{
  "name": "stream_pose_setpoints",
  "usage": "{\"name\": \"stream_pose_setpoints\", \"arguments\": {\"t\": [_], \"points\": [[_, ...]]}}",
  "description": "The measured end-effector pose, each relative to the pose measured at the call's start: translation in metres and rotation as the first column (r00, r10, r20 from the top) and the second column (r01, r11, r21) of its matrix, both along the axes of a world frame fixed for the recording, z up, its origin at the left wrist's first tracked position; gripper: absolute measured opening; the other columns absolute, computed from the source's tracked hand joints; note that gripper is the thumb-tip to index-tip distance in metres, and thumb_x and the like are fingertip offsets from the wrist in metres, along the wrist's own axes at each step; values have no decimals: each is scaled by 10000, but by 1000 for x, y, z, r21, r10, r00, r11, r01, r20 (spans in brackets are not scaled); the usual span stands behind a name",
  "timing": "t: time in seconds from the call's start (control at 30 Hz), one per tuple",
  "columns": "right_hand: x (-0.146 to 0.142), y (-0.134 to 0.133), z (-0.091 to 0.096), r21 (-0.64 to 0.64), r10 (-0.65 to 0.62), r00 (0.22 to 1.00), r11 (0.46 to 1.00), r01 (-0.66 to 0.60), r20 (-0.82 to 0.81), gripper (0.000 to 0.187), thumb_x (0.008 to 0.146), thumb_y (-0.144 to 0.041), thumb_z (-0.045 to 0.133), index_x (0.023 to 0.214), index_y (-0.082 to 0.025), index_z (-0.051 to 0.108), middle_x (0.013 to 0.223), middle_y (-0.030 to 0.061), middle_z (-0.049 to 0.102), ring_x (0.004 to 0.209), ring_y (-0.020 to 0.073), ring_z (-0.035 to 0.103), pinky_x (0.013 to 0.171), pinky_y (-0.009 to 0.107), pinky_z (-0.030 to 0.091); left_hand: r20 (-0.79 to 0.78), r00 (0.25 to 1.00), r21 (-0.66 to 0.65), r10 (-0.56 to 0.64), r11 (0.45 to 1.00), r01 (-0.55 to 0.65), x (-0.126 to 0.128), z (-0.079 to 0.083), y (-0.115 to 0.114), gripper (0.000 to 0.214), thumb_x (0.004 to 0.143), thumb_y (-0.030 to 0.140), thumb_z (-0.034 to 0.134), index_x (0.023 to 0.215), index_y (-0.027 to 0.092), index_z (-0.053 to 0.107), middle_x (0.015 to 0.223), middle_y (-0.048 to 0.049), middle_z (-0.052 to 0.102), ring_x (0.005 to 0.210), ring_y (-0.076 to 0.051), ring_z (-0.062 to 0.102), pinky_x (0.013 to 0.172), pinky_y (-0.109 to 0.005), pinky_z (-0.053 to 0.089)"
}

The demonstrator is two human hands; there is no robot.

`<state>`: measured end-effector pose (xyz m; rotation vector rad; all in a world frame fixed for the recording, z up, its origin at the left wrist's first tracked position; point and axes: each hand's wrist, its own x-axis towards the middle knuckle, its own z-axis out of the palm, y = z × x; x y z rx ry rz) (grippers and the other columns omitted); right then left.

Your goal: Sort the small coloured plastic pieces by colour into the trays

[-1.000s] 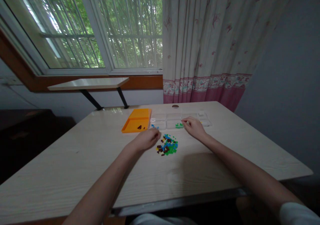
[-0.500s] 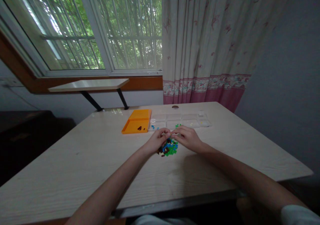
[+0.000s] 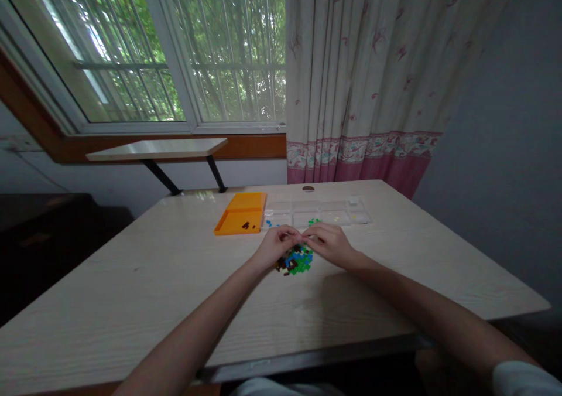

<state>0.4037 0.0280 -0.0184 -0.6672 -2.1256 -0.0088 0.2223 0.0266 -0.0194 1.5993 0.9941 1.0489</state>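
A small heap of tiny coloured pieces (image 3: pixel 297 261), blue, green, brown and yellow, lies mid-table. My left hand (image 3: pixel 274 245) and my right hand (image 3: pixel 330 242) meet just above its far edge, fingertips pinched together and nearly touching. Whatever the fingers hold is too small to make out. Behind the hands stands a clear compartment tray (image 3: pixel 340 214) with a few blue, green and yellow pieces in separate cells. An orange tray (image 3: pixel 242 214) with some brown pieces lies left of it.
The pale wooden table (image 3: pixel 132 290) runs to a front edge near me. A small dark round object (image 3: pixel 308 188) lies at the far edge. A shelf (image 3: pixel 158 147) sticks out under the window, and a flowered curtain (image 3: pixel 373 79) hangs behind.
My right hand drew back from the clear tray to the heap. My left hand moved right and forward to meet it; both now pinch together over the pieces.
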Motion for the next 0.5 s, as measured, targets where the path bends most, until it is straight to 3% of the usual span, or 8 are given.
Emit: {"name": "stream_pose_setpoints", "arguments": {"t": [0.3, 0.5], "points": [[2, 1, 0, 32, 2, 999, 999, -3, 35, 138, 837, -282, 518, 839, -197, 627, 761, 35, 658, 714, 131, 604, 660, 238, 444, -14, 1000, 8, 11, 1000, -11, -2, 0, 0, 326, 654, 425, 634, 718, 107, 606, 583, -13, 557, 499, -82, 448, 459, -188, 306], [2, -1, 2, 24, 5, 999, 1000, -7, 53, 147, 846, -274, 500, 855, -198, 626, 775, 39, 658, 725, 133, 604, 665, 241, 444, 8, 1000, -36, 19, 999, -19, 0, 2, -3, 313, 646, 416, 641, 705, 112, 603, 544, 12, 532, 453, -59, 401, 428, -174, 275]]}}
